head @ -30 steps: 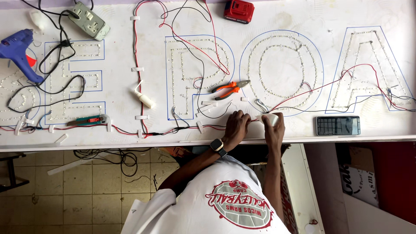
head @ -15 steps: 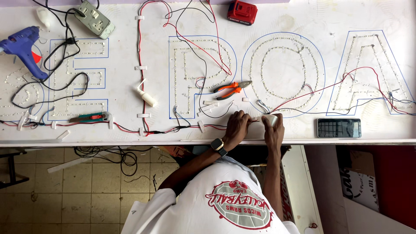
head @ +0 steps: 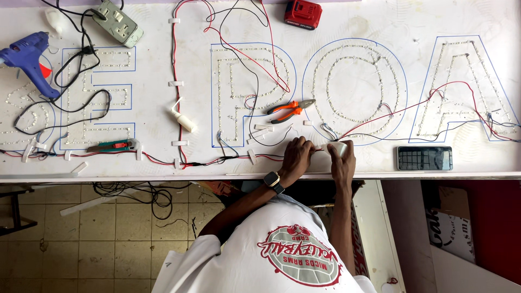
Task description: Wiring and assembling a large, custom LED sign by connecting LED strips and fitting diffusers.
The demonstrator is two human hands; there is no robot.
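White tape roll (head: 338, 148) is being gripped by the right hand (head: 343, 163) at the near edge of the white worktop (head: 380, 21), just below the round letter outline of small lights (head: 355, 87). The left hand (head: 296, 157), wearing a black wristwatch (head: 273, 180), is pinching the tape's end with clenched fingers (head: 305, 147). Orange-handled pliers (head: 290, 108) are lying nearby, with a dark phone (head: 424, 158) resting to the right.

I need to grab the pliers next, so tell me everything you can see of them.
The pliers have orange handles with dark grip inlays and a grey metal nose. They lie flat on the white sign board, handles spread apart and pointing left, nose pointing right. They rest between the outlined letters P and O, above the person's hands, with thin black wires running close by. No hand touches them.
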